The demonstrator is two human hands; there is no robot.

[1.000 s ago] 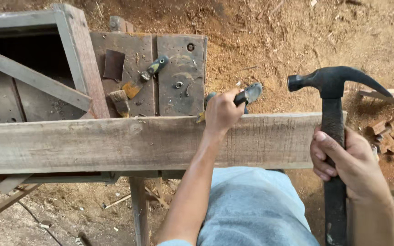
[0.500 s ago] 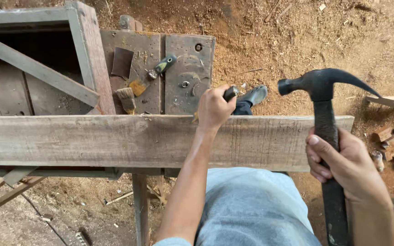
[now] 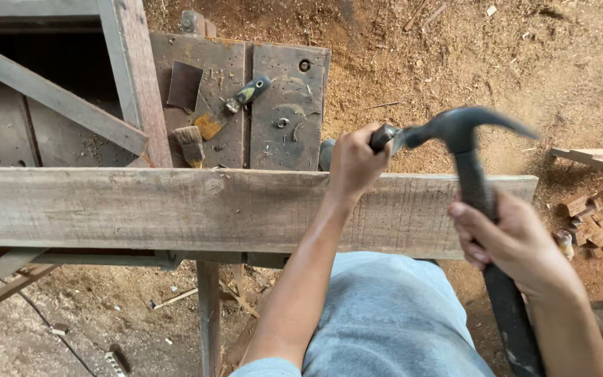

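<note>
A long weathered plank (image 3: 176, 209) lies across in front of me, over my lap. My left hand (image 3: 354, 164) is closed around a dark-handled chisel (image 3: 383, 136) at the plank's far edge; its blade is hidden behind my hand. My right hand (image 3: 511, 241) grips the black handle of a claw hammer (image 3: 462, 126). The hammer's head hangs just right of the chisel's handle end, almost touching it.
Beyond the plank stands a worn wooden bench top (image 3: 287, 105) with a small brush (image 3: 191, 145), a scraper (image 3: 235, 105) and a dark square piece (image 3: 184, 85). A wooden frame (image 3: 134, 84) is at left. Small blocks (image 3: 587, 223) and timber strips (image 3: 598, 159) lie on the sawdust ground at right.
The hammer head has swung left and now sits close to the chisel's handle end. My left hand stays on the chisel at the plank's far edge.
</note>
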